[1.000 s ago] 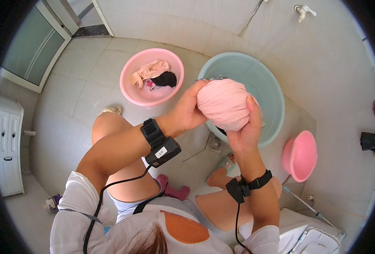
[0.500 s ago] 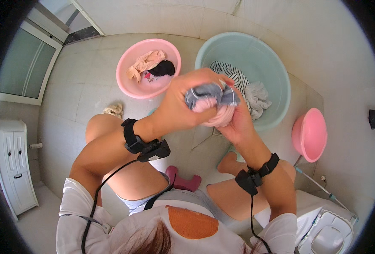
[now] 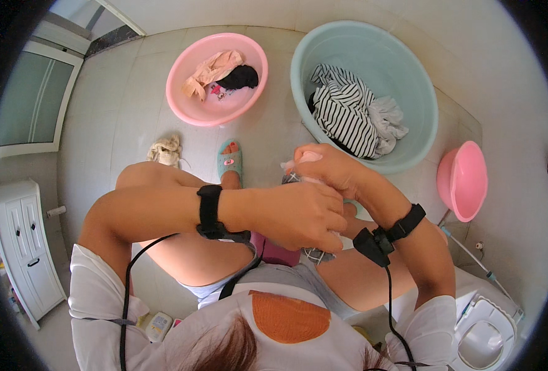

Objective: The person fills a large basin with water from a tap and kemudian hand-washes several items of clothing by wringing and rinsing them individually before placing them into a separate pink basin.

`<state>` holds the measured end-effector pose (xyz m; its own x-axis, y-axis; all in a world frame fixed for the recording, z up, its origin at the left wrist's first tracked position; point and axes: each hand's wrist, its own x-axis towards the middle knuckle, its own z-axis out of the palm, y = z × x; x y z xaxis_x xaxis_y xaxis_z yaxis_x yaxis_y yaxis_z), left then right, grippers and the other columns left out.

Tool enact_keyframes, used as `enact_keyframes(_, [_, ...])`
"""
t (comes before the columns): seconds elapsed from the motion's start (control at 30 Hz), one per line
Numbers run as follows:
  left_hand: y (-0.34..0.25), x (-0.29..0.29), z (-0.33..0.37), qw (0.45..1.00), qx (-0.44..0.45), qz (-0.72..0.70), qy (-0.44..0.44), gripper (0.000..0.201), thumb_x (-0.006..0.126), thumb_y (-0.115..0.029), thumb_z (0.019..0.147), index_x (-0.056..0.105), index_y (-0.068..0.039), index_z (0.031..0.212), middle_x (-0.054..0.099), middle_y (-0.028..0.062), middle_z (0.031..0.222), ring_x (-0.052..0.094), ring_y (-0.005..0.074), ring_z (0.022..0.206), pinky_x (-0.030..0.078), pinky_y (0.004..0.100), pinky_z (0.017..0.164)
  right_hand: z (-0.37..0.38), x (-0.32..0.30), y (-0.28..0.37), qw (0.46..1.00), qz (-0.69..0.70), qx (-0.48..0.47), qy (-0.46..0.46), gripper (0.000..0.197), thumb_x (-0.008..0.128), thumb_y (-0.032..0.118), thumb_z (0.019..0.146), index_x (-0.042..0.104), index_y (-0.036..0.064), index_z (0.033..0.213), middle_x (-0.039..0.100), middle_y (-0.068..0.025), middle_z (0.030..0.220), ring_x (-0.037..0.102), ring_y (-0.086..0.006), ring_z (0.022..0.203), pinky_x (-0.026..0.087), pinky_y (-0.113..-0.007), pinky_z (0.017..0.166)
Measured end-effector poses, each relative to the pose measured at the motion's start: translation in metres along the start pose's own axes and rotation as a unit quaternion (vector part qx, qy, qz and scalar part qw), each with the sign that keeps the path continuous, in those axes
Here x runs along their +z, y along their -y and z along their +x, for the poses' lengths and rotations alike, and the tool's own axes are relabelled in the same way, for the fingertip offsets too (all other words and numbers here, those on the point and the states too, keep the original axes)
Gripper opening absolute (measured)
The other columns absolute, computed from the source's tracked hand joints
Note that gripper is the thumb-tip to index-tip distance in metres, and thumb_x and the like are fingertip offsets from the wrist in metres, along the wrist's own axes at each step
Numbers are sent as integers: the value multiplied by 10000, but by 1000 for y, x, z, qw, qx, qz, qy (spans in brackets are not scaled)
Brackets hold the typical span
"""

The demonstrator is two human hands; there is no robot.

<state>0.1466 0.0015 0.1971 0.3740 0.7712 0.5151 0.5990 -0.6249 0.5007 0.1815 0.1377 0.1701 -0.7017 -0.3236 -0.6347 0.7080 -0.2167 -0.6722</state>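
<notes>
In the head view, the left hand (image 3: pixel 303 216) and the right hand (image 3: pixel 339 173) are grasping a crumpled pink-and-grey fabric bundle (image 3: pixel 318 255), their fingers curling around it. It is hanging above the lap, between the knees, mostly hiding under the hands. Pale pink folds are poking out at its upper end; grey cloth with thin white lines is showing below. Beyond, a large round blue-green plastic tub (image 3: pixel 308 117) is holding a black-and-white striped garment (image 3: pixel 347 114).

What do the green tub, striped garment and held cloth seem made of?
Green tub: probably plastic; smooth, low-sheen, with a rounded rim. Striped garment: soft, matte fabric, lying in folds. Held cloth: fabric, bunched up; fibre unclear.
</notes>
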Motion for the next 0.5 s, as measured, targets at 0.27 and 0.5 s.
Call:
enact_keyframes(0.27, [-7,26,-8,983,-11,21,180,112,567,-222,680,569,-110,682,542,47,726,569,255,726,467,373,639,17,10,-25,910,-395,-61,-105,238,679,265,730,633,38,782,602,-93,660,536,-151,592,465,-307,576])
enact_keyframes(0.5, [1,21,-11,990,7,12,141,125,559,-217,707,583,-101,749,546,43,730,583,252,745,471,370,709,2,8,-7,981,-184,-24,-52,331,656,353,795,645,70,966,606,-51,739,544,-107,666,447,-262,586])
